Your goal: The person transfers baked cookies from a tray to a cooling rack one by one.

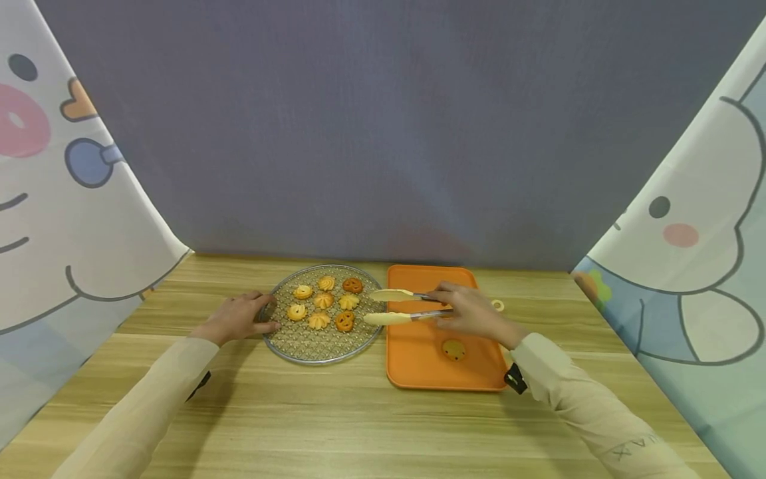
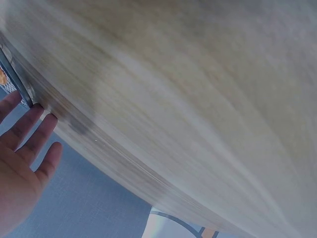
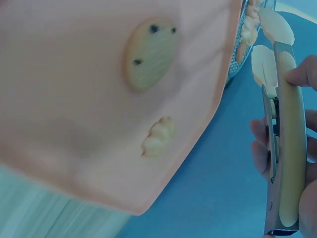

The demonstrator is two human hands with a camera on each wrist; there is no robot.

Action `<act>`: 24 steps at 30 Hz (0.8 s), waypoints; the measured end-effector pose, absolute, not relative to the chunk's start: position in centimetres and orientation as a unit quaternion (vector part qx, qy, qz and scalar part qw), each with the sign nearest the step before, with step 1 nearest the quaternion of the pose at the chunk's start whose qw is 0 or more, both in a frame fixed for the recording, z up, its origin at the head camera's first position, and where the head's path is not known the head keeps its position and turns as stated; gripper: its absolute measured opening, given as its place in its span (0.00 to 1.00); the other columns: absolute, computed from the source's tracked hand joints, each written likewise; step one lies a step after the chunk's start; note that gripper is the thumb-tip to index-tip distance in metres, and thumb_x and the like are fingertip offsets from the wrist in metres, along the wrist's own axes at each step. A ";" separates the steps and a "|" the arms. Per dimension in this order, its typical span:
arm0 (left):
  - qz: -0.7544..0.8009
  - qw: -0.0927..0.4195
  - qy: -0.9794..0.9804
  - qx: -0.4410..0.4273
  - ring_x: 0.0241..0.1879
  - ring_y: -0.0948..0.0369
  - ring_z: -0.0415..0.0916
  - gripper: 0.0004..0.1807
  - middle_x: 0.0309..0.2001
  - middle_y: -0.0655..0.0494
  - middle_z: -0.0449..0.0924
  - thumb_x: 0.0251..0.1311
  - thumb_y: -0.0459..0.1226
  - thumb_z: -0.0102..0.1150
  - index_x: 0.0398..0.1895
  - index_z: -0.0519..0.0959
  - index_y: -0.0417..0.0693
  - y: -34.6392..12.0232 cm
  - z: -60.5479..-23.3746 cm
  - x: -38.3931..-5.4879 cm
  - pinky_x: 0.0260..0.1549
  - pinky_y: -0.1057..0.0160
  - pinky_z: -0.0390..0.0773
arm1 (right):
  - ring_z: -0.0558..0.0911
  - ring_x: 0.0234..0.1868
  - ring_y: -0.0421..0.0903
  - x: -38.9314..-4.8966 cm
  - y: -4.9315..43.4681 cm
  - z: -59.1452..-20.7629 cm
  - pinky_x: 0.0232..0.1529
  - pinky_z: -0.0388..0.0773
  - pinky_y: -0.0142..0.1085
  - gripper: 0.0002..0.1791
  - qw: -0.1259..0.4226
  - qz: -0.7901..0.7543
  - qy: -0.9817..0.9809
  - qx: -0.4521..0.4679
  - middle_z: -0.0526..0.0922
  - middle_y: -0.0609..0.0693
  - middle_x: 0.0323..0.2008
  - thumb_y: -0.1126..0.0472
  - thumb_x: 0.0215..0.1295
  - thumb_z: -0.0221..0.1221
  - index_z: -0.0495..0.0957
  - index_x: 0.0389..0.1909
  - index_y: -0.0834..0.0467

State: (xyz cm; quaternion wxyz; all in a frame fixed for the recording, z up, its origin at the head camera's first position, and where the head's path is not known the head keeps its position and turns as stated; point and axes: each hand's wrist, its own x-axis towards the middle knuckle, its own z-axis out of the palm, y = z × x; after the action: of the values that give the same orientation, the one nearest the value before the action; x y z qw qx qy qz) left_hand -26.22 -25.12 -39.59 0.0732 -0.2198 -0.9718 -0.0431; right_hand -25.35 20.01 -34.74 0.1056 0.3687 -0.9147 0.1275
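Right hand (image 1: pixel 469 310) grips tongs (image 1: pixel 389 319), tips parted, above orange tray (image 1: pixel 419 362); I see left hand (image 1: pixel 236 318), fingers extended, touching round tray (image 1: pixel 317 350).

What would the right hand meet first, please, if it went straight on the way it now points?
Probably the lower pretzel-shaped cookie in the head view, on the round tray ahead of its tongs, though they might pass above; depth is unclear.

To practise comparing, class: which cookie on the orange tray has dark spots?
The larger, flat cookie; the smaller, ridged cookie there shows none.
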 end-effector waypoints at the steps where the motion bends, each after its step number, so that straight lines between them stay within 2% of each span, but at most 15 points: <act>1: -0.042 0.073 -0.972 -0.219 0.45 0.37 0.74 0.34 0.51 0.34 0.73 0.50 0.56 0.60 0.53 0.72 0.42 -25.1 -39.6 -26.2 0.40 0.36 0.73 | 0.67 0.23 0.35 -25.3 20.3 -34.8 0.20 0.62 0.24 0.23 0.105 0.126 -0.916 0.366 0.78 0.47 0.38 0.58 0.52 0.64 0.77 0.50 0.60; 10: -0.044 0.073 -0.972 -0.220 0.46 0.38 0.74 0.33 0.51 0.35 0.73 0.50 0.55 0.61 0.53 0.73 0.42 -25.2 -39.5 -26.2 0.41 0.36 0.73 | 0.66 0.23 0.35 -24.6 23.1 -35.0 0.21 0.62 0.25 0.23 0.110 0.125 -0.919 0.356 0.78 0.49 0.37 0.59 0.51 0.63 0.77 0.49 0.62; 18: -0.042 0.073 -0.972 -0.218 0.45 0.38 0.75 0.33 0.51 0.35 0.74 0.50 0.55 0.61 0.53 0.73 0.42 -25.0 -39.4 -26.0 0.40 0.36 0.74 | 0.72 0.27 0.36 -23.8 25.7 -35.3 0.23 0.68 0.27 0.22 0.111 0.133 -0.924 0.340 0.79 0.53 0.42 0.61 0.50 0.64 0.77 0.49 0.62; 24: -0.042 0.072 -0.973 -0.217 0.45 0.38 0.75 0.33 0.51 0.35 0.74 0.49 0.55 0.61 0.53 0.73 0.43 -25.0 -39.4 -26.1 0.41 0.35 0.73 | 0.64 0.20 0.30 -23.1 27.3 -35.0 0.19 0.62 0.24 0.21 0.116 0.139 -0.925 0.334 0.79 0.50 0.42 0.62 0.49 0.63 0.78 0.48 0.61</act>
State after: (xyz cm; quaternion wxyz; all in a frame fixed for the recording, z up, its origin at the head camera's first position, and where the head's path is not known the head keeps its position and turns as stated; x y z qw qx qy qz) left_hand -26.07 -25.02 -39.39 0.0717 -0.2173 -0.9726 -0.0418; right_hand -23.09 27.29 -35.02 0.1160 0.3340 -0.9250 0.1392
